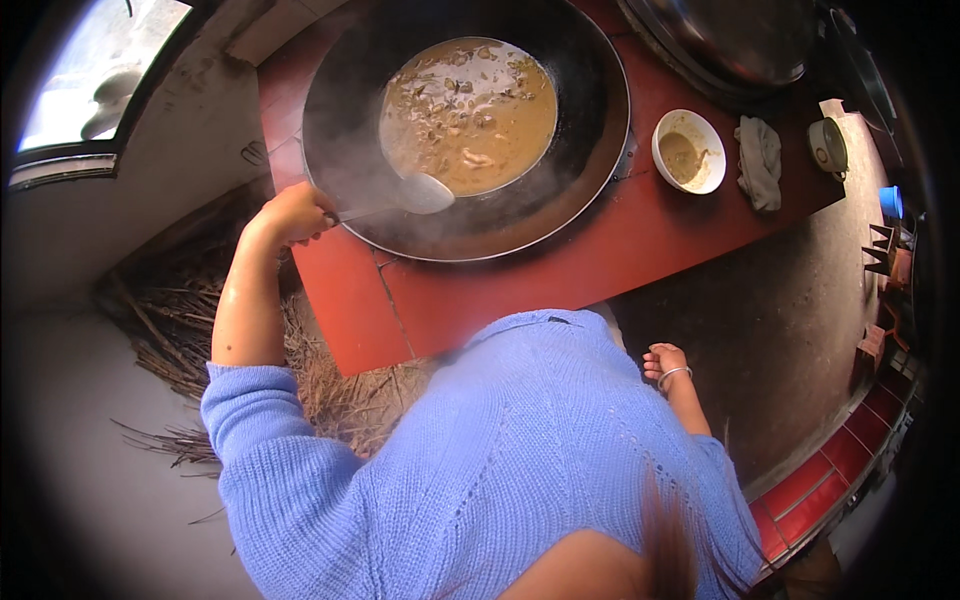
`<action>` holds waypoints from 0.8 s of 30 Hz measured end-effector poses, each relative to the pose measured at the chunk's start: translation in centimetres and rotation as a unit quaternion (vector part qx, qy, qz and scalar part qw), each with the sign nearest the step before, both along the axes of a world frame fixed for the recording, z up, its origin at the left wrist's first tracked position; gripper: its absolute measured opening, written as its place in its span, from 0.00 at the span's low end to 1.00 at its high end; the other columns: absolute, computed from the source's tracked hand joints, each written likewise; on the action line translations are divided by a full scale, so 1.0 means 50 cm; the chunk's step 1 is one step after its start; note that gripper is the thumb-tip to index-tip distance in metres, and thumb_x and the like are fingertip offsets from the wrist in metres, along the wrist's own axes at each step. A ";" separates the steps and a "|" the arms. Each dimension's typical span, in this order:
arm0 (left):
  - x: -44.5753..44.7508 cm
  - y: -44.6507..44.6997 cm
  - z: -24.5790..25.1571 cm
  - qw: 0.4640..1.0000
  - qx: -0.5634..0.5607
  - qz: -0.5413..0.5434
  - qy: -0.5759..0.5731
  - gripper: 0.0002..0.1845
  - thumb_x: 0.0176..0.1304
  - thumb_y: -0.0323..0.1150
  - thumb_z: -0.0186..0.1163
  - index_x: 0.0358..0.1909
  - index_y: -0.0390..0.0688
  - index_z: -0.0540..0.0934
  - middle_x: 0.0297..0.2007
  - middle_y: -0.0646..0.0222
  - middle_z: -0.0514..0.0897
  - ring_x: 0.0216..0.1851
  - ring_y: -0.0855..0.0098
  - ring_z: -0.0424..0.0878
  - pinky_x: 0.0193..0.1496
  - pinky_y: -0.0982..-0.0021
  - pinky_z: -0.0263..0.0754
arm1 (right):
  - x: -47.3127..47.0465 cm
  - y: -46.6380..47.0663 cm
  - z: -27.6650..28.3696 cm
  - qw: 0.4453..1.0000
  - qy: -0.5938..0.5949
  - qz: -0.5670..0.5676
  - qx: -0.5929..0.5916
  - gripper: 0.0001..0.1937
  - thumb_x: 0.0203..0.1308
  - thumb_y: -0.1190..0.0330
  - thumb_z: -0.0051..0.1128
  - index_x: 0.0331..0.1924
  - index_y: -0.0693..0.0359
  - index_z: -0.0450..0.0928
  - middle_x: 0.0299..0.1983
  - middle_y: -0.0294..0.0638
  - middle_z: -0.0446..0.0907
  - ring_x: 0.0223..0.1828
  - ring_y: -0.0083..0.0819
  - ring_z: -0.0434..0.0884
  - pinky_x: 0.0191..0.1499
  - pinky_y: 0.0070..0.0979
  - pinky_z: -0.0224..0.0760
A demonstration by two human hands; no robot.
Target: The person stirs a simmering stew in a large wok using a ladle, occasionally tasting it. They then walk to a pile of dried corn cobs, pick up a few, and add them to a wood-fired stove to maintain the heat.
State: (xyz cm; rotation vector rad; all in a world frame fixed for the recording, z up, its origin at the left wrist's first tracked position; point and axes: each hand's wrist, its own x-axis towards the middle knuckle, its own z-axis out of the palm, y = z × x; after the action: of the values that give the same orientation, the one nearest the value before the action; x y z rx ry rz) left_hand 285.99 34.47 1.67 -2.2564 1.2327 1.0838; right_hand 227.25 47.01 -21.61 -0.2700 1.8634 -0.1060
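My left hand (pixel 292 214) grips the handle of a metal ladle (pixel 429 195). The ladle's bowl is over the near wall of a large dark wok (pixel 465 225), beside the edge of the liquid. Brownish broth (pixel 480 112) with pieces of food fills the wok's bottom, and steam rises from it. My right hand (pixel 664 360) hangs by my side, its fingers curled in and nothing visible in it. A metal bangle (pixel 673 373) circles that wrist.
The wok is set into a red tiled stove top (pixel 480 292). To its right are a white bowl (pixel 688 152) with brownish residue, a crumpled cloth (pixel 759 163) and a small lidded container (pixel 828 146). A large metal lid (pixel 727 37) is farther back. Dry sticks (pixel 176 322) lie below left.
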 end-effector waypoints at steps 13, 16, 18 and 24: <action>-0.116 -0.165 -0.032 0.984 -0.059 0.010 0.165 0.17 0.49 0.29 0.56 0.43 0.40 0.79 0.19 0.68 0.77 0.16 0.78 0.70 0.14 0.75 0.61 | -0.016 0.050 -0.001 0.998 -0.010 -0.067 0.002 0.04 0.57 0.69 0.48 0.34 0.58 0.72 0.23 0.38 0.77 0.17 0.25 0.74 0.17 0.23 0.71; -0.097 -0.160 -0.016 0.991 -0.122 -0.010 0.062 0.17 0.49 0.31 0.58 0.44 0.42 0.78 0.22 0.68 0.78 0.16 0.78 0.70 0.16 0.75 0.65 | -0.015 0.049 -0.003 0.998 -0.012 -0.060 0.003 0.04 0.56 0.69 0.48 0.34 0.58 0.72 0.23 0.38 0.77 0.17 0.25 0.75 0.17 0.23 0.71; -0.074 -0.145 -0.009 0.984 -0.157 -0.079 -0.018 0.18 0.48 0.32 0.59 0.44 0.45 0.78 0.29 0.66 0.82 0.23 0.71 0.78 0.27 0.70 0.73 | -0.014 0.046 -0.005 0.998 -0.011 -0.054 0.003 0.04 0.57 0.69 0.48 0.34 0.58 0.72 0.23 0.38 0.77 0.17 0.25 0.75 0.17 0.23 0.71; 0.003 -0.037 -0.016 0.963 -0.167 -0.123 -0.172 0.17 0.49 0.34 0.57 0.44 0.55 0.79 0.38 0.59 0.81 0.45 0.60 0.76 0.46 0.62 0.71 | -0.011 0.030 -0.011 0.999 -0.014 -0.039 0.000 0.04 0.57 0.69 0.47 0.34 0.58 0.72 0.24 0.37 0.77 0.18 0.25 0.74 0.18 0.24 0.71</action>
State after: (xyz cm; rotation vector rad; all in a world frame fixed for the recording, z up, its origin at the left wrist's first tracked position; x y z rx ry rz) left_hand 286.11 32.64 0.89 -2.3129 1.5757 0.3919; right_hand 226.70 48.52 -22.18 -0.1945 1.8466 -0.1618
